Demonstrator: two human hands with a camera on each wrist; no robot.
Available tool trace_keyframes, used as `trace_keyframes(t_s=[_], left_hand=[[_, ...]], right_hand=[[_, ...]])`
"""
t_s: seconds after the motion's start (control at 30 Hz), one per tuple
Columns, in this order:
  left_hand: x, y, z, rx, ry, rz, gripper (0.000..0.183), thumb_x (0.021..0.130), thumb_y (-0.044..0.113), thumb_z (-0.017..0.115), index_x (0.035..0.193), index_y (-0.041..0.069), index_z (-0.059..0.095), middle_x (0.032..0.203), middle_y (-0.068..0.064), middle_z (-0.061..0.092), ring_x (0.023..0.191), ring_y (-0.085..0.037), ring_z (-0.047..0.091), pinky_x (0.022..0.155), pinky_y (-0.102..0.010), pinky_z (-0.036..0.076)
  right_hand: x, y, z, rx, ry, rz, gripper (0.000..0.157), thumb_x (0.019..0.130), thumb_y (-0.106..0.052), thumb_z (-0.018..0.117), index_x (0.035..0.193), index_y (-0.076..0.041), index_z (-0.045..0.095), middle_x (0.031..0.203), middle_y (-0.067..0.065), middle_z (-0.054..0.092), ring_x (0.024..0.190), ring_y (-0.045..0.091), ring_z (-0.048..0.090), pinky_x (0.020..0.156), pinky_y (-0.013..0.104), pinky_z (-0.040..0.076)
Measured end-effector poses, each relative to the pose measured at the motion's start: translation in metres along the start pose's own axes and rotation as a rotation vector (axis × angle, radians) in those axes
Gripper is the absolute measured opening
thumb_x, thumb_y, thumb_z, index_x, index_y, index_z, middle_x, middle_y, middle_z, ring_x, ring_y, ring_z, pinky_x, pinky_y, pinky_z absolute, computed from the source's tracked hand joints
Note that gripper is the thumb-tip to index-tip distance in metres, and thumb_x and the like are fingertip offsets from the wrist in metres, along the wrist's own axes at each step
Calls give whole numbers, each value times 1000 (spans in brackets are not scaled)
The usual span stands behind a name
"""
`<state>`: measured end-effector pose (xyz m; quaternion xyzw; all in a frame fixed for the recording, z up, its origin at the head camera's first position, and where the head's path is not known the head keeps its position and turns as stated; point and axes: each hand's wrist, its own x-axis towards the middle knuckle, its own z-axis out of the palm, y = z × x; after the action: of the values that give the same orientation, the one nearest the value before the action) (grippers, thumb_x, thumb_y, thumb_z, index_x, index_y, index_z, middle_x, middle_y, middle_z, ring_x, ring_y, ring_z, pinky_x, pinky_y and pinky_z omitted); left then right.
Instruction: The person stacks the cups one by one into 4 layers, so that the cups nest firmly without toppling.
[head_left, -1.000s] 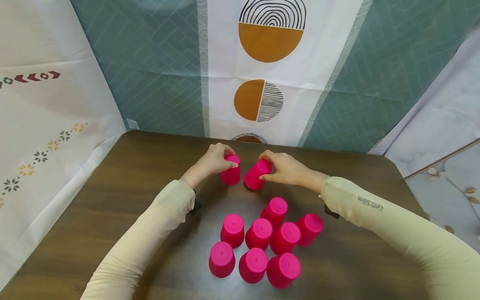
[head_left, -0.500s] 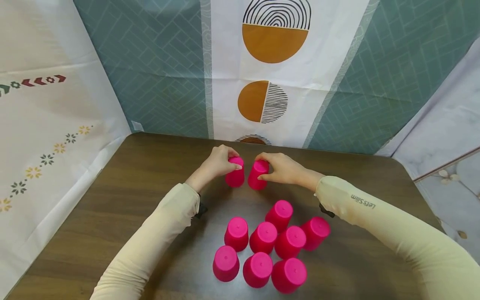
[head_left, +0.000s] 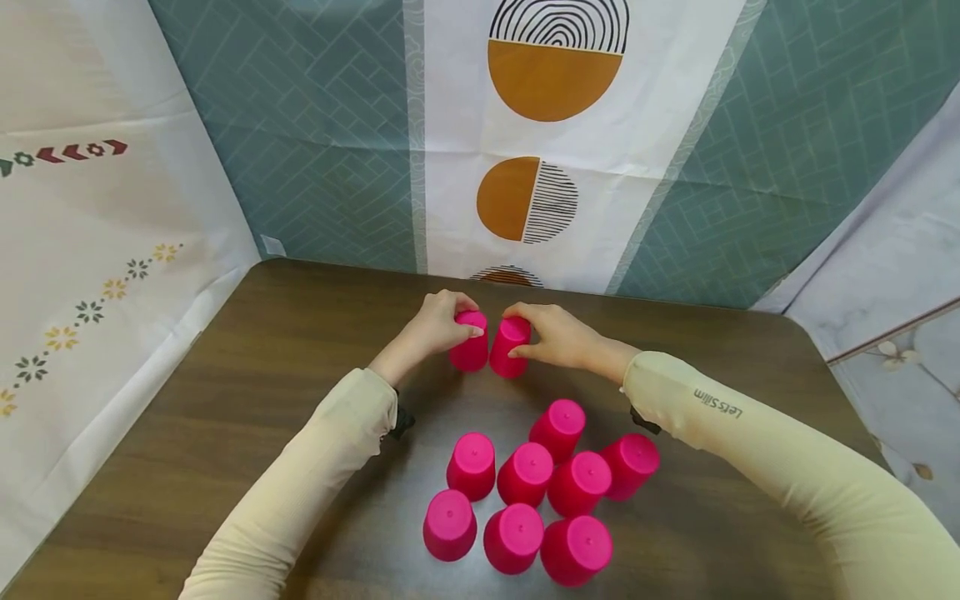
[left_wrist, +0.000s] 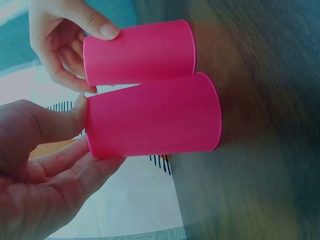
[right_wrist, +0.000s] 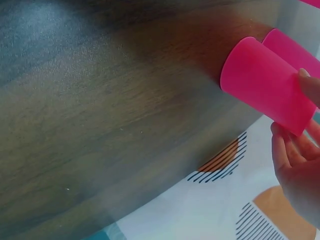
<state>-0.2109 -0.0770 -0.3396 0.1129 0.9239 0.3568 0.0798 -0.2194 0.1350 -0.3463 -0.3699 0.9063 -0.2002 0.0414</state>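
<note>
Two pink plastic cups stand upside down near the back of the table, side by side. My left hand grips the left cup near its raised base, thumb on one side and fingers on the other. My right hand holds the right cup the same way, from its right. In the left wrist view the left hand's cup overlaps the other cup. The right wrist view shows the right hand's cup with its rim down at the tabletop.
Several more upside-down pink cups stand in a close cluster nearer the front, among them a front left cup and a rightmost cup. The brown wooden table ends at a patterned cloth backdrop.
The right hand has brought its cup leftward and from a tilt to nearly upright, up beside the left cup. The left hand keeps its hold in place. The head view has shifted slightly.
</note>
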Motion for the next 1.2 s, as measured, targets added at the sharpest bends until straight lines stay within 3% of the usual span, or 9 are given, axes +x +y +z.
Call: trace_keyframes(t_s=[0.17, 0.33, 0.6, 0.93, 1.07, 1.2], left_hand=[[-1, 1, 2, 1, 17, 6, 40, 81, 15, 70, 117, 0, 62, 110, -16, 64, 99, -29, 58, 81, -37, 53], [-4, 2, 2, -8, 7, 0, 42, 81, 16, 70, 119, 1, 60, 110, -16, 63, 97, -29, 59, 79, -37, 54], [-5, 0, 1, -18, 15, -2, 42, 81, 16, 70, 120, 1, 60, 110, -16, 63, 96, -29, 59, 78, -37, 54], [-5, 0, 4, -9, 38, 32, 41, 82, 15, 68, 118, -1, 60, 110, -18, 63, 97, -30, 58, 80, -37, 53], [-4, 0, 3, 16, -2, 57, 43, 82, 16, 67, 120, -1, 58, 111, -17, 61, 98, -30, 57, 79, -37, 53], [-2, -4, -3, 76, -51, 135, 41, 82, 17, 67, 118, -1, 59, 109, -16, 64, 97, -29, 60, 80, -37, 52]], right_hand=[[-1, -1, -2, 1, -44, 38, 66, 78, -26, 76, 133, -6, 45, 124, 12, 58, 109, 24, 57, 92, 38, 48], [-7, -4, -9, -19, -123, 114, 83, 80, -33, 72, 146, -11, 26, 140, 15, 43, 127, 32, 43, 103, 51, 35], [-23, -6, -23, -38, -132, 128, 82, 82, -33, 70, 148, -13, 24, 144, 13, 38, 132, 33, 36, 105, 54, 30], [-54, -7, -32, -4, -57, 82, 78, 83, -30, 69, 147, -14, 26, 144, 10, 37, 132, 28, 36, 105, 50, 33], [-71, -11, -36, 25, -4, 56, 77, 83, -28, 70, 146, -14, 29, 144, 8, 36, 132, 25, 35, 105, 48, 34], [-87, -17, -37, 87, 43, 32, 79, 80, -25, 74, 145, -16, 30, 142, 4, 38, 128, 23, 40, 102, 46, 37]])
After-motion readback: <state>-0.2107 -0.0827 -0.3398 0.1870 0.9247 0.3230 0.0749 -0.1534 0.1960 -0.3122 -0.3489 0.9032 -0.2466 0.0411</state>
